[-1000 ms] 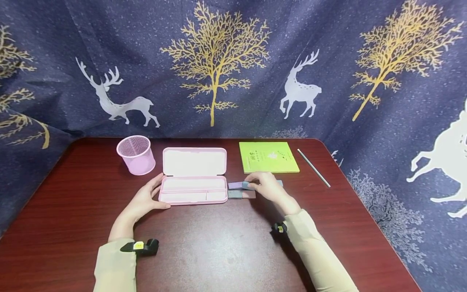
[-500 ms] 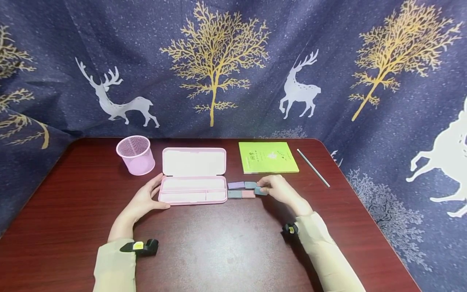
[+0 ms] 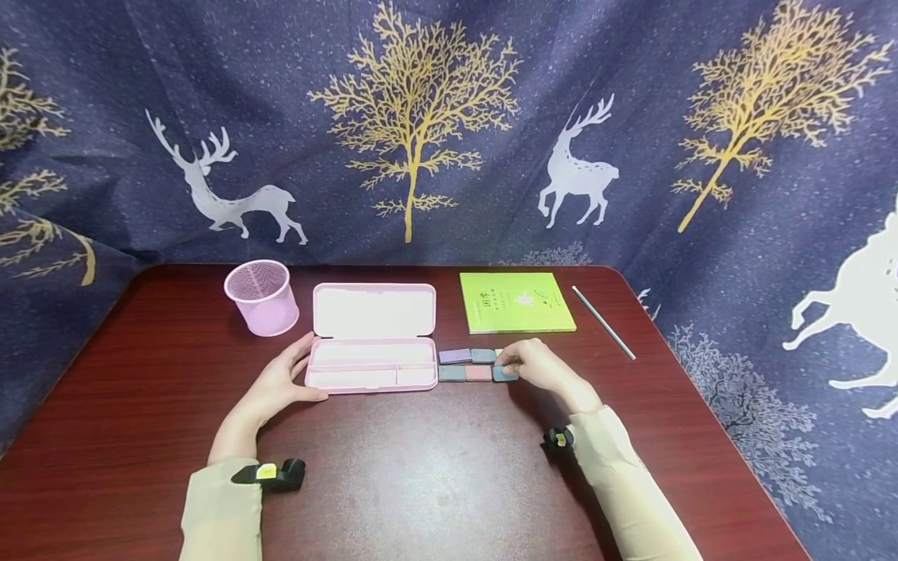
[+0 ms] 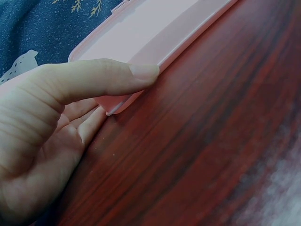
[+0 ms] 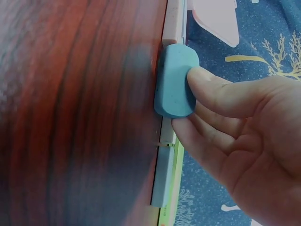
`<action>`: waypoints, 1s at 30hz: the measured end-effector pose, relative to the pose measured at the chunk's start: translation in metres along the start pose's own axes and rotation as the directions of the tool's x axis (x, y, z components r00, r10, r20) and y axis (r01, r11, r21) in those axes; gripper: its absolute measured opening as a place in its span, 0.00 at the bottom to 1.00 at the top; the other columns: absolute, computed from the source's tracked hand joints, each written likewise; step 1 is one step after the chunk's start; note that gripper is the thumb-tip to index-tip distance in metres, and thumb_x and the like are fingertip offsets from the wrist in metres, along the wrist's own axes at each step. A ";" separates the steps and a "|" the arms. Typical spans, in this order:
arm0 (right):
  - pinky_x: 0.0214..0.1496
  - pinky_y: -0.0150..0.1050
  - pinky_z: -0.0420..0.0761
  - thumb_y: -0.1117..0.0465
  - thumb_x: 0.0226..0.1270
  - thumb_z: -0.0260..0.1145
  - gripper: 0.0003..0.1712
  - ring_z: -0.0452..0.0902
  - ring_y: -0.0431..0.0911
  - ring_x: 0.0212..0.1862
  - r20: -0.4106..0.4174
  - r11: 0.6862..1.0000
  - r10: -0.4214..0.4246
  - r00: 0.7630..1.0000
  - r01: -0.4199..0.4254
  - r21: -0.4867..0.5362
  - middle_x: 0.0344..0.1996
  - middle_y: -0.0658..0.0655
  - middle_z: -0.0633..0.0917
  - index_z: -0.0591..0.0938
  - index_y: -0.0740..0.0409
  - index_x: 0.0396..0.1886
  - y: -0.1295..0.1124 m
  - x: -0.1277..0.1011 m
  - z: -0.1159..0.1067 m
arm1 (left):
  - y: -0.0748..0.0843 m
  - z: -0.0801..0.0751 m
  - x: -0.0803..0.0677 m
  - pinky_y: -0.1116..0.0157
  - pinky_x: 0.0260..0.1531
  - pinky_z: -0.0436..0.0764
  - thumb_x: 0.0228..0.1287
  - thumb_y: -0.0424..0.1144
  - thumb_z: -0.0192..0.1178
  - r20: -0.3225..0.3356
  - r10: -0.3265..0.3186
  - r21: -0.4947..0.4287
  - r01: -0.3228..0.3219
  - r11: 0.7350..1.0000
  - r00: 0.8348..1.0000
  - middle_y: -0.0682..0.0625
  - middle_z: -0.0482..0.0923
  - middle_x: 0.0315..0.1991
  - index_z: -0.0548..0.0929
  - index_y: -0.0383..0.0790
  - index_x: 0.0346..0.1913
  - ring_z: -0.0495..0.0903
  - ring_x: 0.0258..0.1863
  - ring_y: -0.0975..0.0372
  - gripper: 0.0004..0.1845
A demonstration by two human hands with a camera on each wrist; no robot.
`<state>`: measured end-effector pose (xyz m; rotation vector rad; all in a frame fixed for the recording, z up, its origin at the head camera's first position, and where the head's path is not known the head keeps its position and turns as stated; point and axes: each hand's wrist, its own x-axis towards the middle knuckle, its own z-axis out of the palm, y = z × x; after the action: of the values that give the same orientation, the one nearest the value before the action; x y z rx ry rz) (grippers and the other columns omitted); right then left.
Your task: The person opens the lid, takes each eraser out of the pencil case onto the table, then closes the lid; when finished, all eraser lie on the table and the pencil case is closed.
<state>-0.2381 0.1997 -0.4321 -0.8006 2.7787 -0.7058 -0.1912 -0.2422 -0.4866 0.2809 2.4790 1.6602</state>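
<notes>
My right hand [image 3: 543, 370] pinches a blue eraser [image 5: 176, 82] with rounded ends between thumb and fingers. In the head view this eraser stands at the right end of the front row, beside a pink eraser [image 3: 479, 374] and a grey-green eraser [image 3: 452, 374]. Behind lie a purple eraser [image 3: 454, 356] and another grey-green eraser [image 3: 482, 356]; my fingers partly cover that row's right end. My left hand [image 3: 277, 386] grips the left end of an open pink pencil case [image 3: 372, 391], its thumb [image 4: 141, 75] along the front rim and fingers round the end.
A pink mesh pen holder [image 3: 262, 300] stands behind the left hand. Green booklets [image 3: 517, 302] lie behind the erasers, with a thin silvery pencil-like stick [image 3: 603, 322] to their right. A patterned dark blue cloth [image 3: 449, 195] hangs behind the table [image 3: 393, 467].
My right hand let go of a grey-green eraser in the back row, then took the blue one and brought it to the front row's right end. The left hand stayed at the case.
</notes>
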 end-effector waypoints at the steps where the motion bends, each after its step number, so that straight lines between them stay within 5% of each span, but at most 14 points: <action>1: 0.49 0.45 0.85 0.70 0.60 0.67 0.07 0.84 0.49 0.44 0.003 1.000 -0.003 1.000 0.003 -0.006 0.36 0.56 0.89 0.88 0.63 0.37 0.000 0.000 0.000 | 0.000 0.000 0.000 0.87 0.59 0.66 0.45 0.30 0.76 0.000 0.000 0.002 0.000 1.000 1.000 0.31 0.48 0.76 0.45 0.29 0.76 0.53 0.74 0.38 0.60; 13: 0.48 0.44 0.85 0.68 0.60 0.69 0.07 0.85 0.50 0.45 -0.040 0.999 0.053 0.998 -0.053 0.004 0.37 0.56 0.90 0.88 0.62 0.38 0.001 0.002 0.003 | 0.001 0.000 0.000 0.78 0.64 0.68 0.45 0.29 0.76 -0.002 0.013 -0.008 -0.013 1.000 1.000 0.30 0.49 0.75 0.45 0.28 0.76 0.54 0.73 0.38 0.60; 20: 0.46 0.43 0.85 0.68 0.59 0.70 0.05 0.85 0.49 0.43 -0.078 0.998 0.062 0.995 -0.061 0.013 0.35 0.55 0.90 0.88 0.61 0.35 0.002 0.002 0.004 | 0.003 0.001 0.000 0.85 0.60 0.67 0.45 0.28 0.75 -0.003 0.014 -0.038 -0.014 0.999 1.000 0.30 0.48 0.75 0.45 0.28 0.76 0.54 0.73 0.38 0.60; 30: 0.48 0.44 0.86 0.67 0.59 0.70 0.05 0.85 0.51 0.44 -0.084 0.998 0.049 0.995 -0.051 -0.025 0.35 0.56 0.90 0.89 0.61 0.35 0.003 0.003 0.005 | 0.003 0.001 0.000 0.83 0.61 0.67 0.45 0.27 0.75 -0.002 0.012 -0.039 -0.012 0.999 1.000 0.30 0.48 0.75 0.45 0.28 0.76 0.54 0.74 0.38 0.60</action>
<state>-0.2407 0.1984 -0.4383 -0.7190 2.8776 -0.7106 -0.1905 -0.2406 -0.4842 0.2908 2.4477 1.7119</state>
